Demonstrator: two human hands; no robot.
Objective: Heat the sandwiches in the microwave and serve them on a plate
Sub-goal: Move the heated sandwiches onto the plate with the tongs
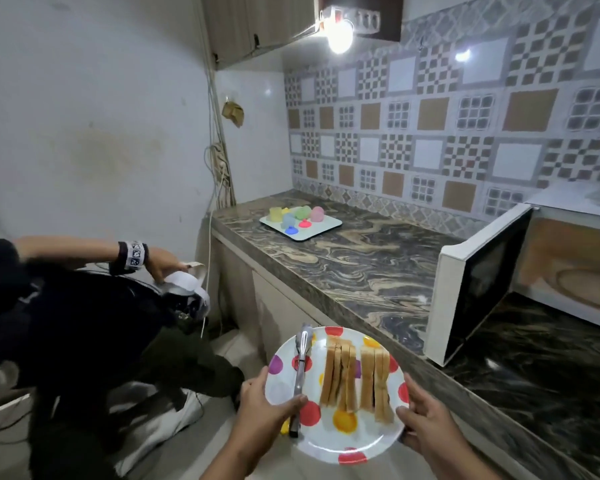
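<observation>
In front of the table: a person stood holding a dotted plate [336, 441] with both hands, out in the air beside the table [343, 271] edge and short of the microwave.
Plate: white with red, yellow and purple dots, held roughly level.
Plate contents: two sandwiches [357, 375] standing on edge side by side in the middle, each made of several bread slices; metal tongs [300, 372] lay along the plate's left part, their tip toward the far rim.
Left hand [262, 408]: gripped the plate's left rim, fingers [293, 403] closed over it with the thumb pressing down on the tongs' handle.
Right hand [426, 422]: gripped the plate's right rim, fingers curled around the edge with the thumb on top.
Microwave [565, 258]: stood on the table at the right, its cavity lit and showing a round turntable with nothing on it.
Microwave door [475, 285]: swung wide open toward the left, dark glass panel facing the cavity.
Tray [321, 228]: pale and rectangular, at the far left end of the table, well apart from the microwave.
Tray contents: small coloured cups [297, 216] in yellow, green, pink, blue and red, grouped close together; whether anything was in them could not be told.
Second person [84, 323]: crouched low at the left in dark clothes, one hand with a patterned wristband resting on a bundle of gear.
Lamp [340, 36]: a bare bulb glowed under the wall cabinet above the tiled wall.
</observation>
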